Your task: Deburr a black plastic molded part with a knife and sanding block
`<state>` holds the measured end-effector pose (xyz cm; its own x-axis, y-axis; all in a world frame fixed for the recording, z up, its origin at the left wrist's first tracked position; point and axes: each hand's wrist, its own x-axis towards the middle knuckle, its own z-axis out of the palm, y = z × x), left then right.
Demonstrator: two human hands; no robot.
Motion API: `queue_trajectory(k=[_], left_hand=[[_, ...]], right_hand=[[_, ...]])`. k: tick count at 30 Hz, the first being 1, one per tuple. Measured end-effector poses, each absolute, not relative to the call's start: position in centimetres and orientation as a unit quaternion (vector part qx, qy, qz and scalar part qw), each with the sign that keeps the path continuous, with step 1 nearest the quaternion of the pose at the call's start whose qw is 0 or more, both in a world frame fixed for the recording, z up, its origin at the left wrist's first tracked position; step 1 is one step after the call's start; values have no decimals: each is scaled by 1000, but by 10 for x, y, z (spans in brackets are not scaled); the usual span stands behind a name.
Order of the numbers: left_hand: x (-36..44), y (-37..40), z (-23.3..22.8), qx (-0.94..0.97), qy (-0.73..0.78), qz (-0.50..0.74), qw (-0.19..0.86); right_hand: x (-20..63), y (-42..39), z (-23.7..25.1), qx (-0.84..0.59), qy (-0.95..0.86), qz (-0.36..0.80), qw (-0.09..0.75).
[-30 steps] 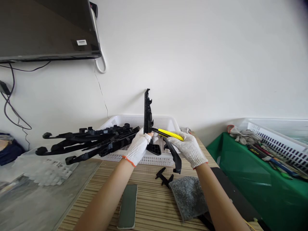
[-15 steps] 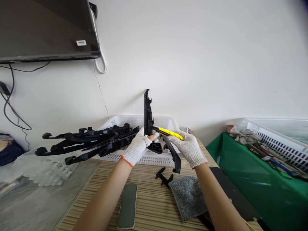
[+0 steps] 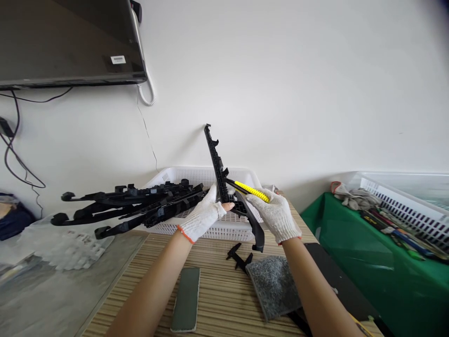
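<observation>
My left hand (image 3: 202, 216), in a white knit glove, grips a long black plastic part (image 3: 216, 161) near its middle; the part stands almost upright, its top leaning left. My right hand (image 3: 275, 214), also gloved, holds a yellow-and-black utility knife (image 3: 248, 188) with its tip against the part. The part's lower end (image 3: 255, 230) curves down past my right hand. Behind both hands is a white slotted basket (image 3: 206, 229), and several more black parts (image 3: 129, 206) stick out of it to the left.
A phone (image 3: 185, 299) lies face down on the striped wooden table, beside a grey cloth pad (image 3: 273, 288) and a small black piece (image 3: 239, 257). A green-covered surface (image 3: 354, 248) at right carries gloves, tools and a white basket (image 3: 407, 201). A monitor (image 3: 70, 42) hangs top left.
The black part has tilted, its top swinging left and its lower section turning in my left hand. The knife has risen slightly with it.
</observation>
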<state>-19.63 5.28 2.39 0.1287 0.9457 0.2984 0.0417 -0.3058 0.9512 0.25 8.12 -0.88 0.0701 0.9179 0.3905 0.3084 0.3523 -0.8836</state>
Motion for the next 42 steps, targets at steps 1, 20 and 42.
queue_trajectory(k=[1,20,42], left_hand=[[-196,53,23,605,402,525,444],[-183,63,15,393,293,647,584],[-176,63,26,284,336,724,530]], right_hand=[[3,81,-9,-497,-623,279,537],[10,79,-7,-459,-546,393,580],[33,51,33,-482,-573,373,547]])
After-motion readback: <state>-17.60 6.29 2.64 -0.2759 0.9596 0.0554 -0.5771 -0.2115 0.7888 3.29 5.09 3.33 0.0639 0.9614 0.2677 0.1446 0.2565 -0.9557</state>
